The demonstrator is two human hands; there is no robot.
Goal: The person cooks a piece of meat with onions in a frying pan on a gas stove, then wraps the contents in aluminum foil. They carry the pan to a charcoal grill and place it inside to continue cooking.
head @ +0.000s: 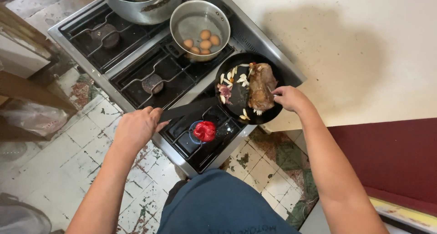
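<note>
A black frying pan [236, 104] sits over the stove's front right burner, with a browned piece of meat [261, 85], pale garlic slices and some chopped onion in it. My left hand [136, 127] grips the pan's long black handle [186, 110]. My right hand [290, 98] reaches over the pan's right rim and holds a thin utensil against the meat; the utensil is mostly hidden by my fingers. A red pepper [205, 130] lies directly on the front burner just below the pan.
A steel pot [182, 16] of water with several brown eggs stands on a back burner. A larger metal pot [141, 4] sits behind it. Two left burners [152, 83] are bare. Worn floor tiles surround the stove; a beige wall is at right.
</note>
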